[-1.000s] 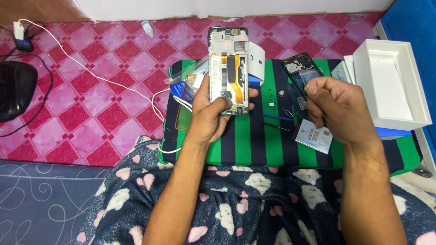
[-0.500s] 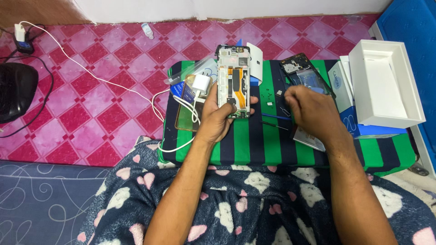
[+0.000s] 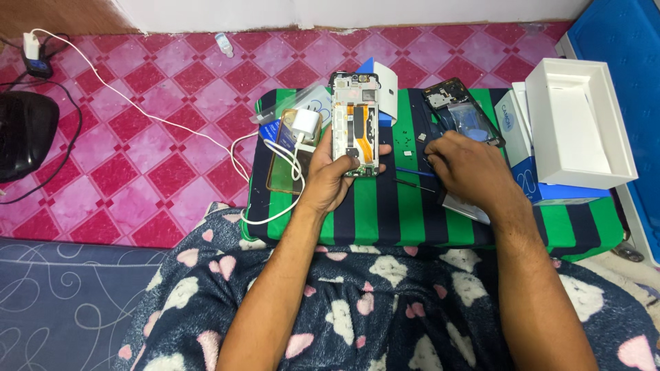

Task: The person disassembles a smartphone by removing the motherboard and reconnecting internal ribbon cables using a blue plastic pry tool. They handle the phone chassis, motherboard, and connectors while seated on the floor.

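Note:
My left hand (image 3: 335, 173) grips an opened phone (image 3: 355, 124) with its back off, showing the white frame, an orange flex strip and the circuit board. The phone stands over a green and dark striped pad (image 3: 385, 206). My right hand (image 3: 462, 161) rests palm down on the pad to the right, fingers curled near small loose parts (image 3: 411, 143) and a thin dark tool (image 3: 411, 184); whether it pinches anything is hidden. A dark phone back cover (image 3: 459, 110) lies just beyond the right hand.
A white charger with cable (image 3: 304, 128) lies on a clear brown case (image 3: 283, 165) at the pad's left. An open white box (image 3: 576, 124) on a blue box sits right. A black object (image 3: 24, 134) lies on the pink tiled floor at left.
My right hand has dropped from a raised position down onto the pad and moved left toward the small parts. The left hand keeps holding the phone, slightly lower and closer.

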